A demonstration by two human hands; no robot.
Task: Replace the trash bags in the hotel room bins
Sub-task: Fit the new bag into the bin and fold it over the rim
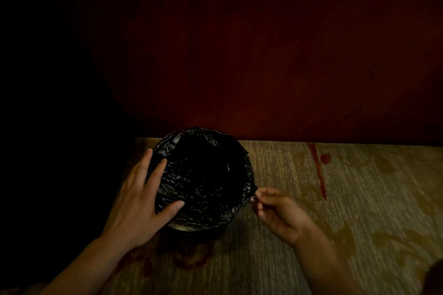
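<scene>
A small round bin [182, 227] stands on the carpet, lined with a crinkled black trash bag [203, 189] that is folded over its rim. My left hand [141, 196] lies flat with spread fingers on the bag at the bin's left rim. My right hand [275, 211] is at the right rim, pinching a small twisted bit of the bag's edge between thumb and fingertips. The inside of the bag is too dark to see into.
The bin stands close against a dark red wooden panel [263, 55] behind it. Beige patterned carpet [359, 199] with red marks stretches to the right and toward me. The area to the left is in deep shadow.
</scene>
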